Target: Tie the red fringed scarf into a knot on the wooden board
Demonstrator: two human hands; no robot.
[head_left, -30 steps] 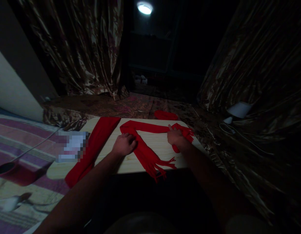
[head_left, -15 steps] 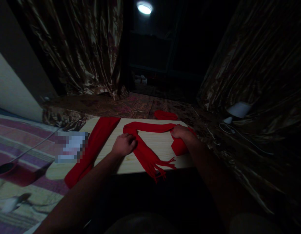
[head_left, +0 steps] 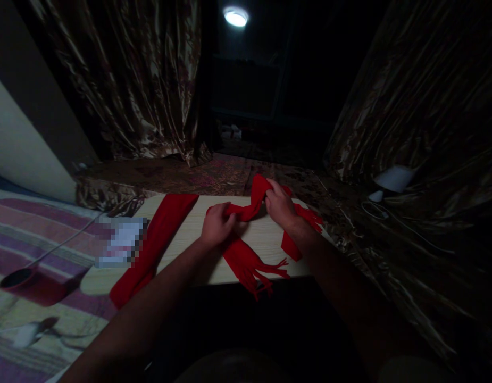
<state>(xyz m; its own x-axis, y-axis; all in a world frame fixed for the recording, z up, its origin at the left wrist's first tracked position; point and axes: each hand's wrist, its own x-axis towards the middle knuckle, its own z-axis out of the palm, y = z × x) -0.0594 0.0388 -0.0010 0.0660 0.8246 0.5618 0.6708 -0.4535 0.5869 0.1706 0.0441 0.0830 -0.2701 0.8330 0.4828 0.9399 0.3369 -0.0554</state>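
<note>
wooden table (head_left: 265, 239), red scarf (head_left: 246, 210) bunched between both hands' grip

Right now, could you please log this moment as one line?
left hand: gripping fringed red scarf | right hand: holds its middle raised | second scarf: flat on table

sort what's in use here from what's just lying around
In use: red fringed fabric scarf, gripped by left hand and right hand; pale wooden table under it.
Lying about: second flat red scarf; red round cup; white cone-shaped object.
</note>
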